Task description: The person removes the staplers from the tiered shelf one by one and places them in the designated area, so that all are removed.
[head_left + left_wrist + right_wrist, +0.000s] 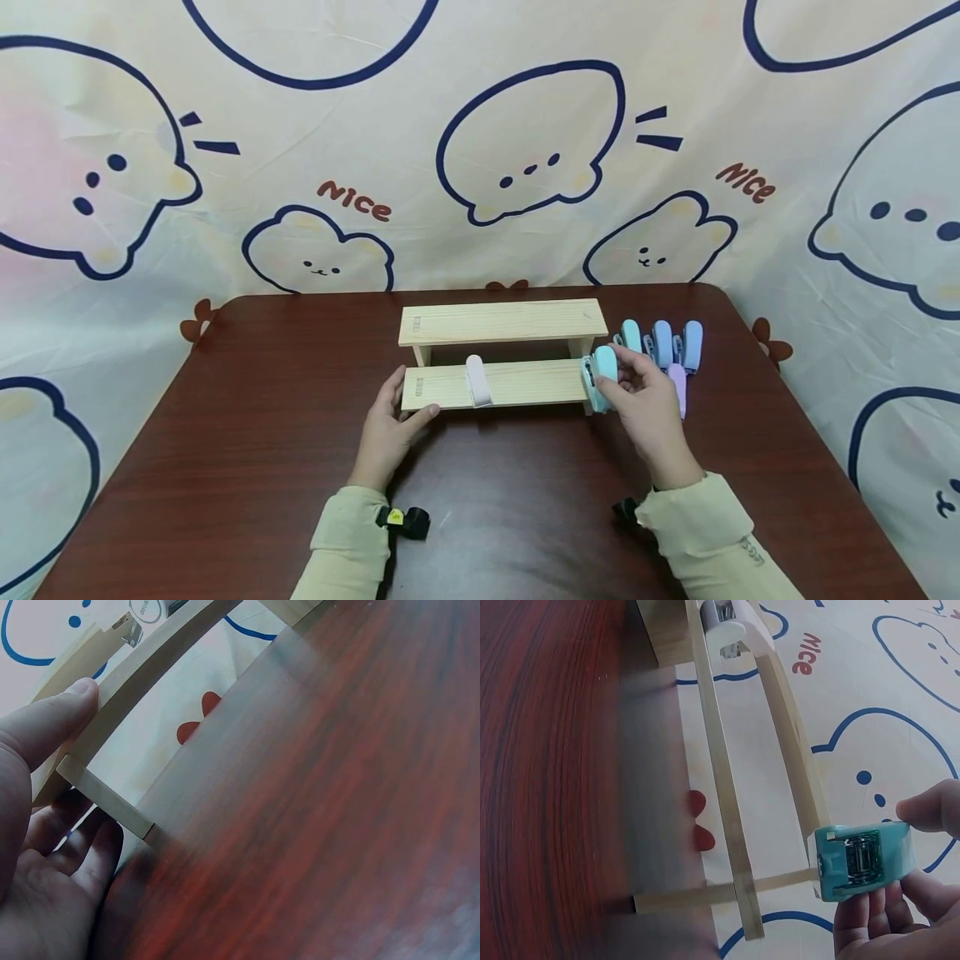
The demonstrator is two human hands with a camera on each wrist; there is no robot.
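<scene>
A two-tier wooden stand [536, 383] of pale boards is on the table. At its left end, my left hand [387, 433] grips the lower board, thumb at the front edge and fingers around the end. A teal stapler [602, 379] is pinched between the thumb and fingers of my right hand [651, 410], at the right end of that lower board. In the right wrist view the stapler [862, 862] shows its front end; whether it touches the board I cannot tell. One white stapler [477, 382] sits left of centre on the lower board.
Right of the stand are several more staplers: a teal one [631, 335], two blue ones [662, 343] and a purple one [677, 385], partly behind my right hand. The dark brown table [247, 433] ends at a patterned cloth [525, 167] behind it.
</scene>
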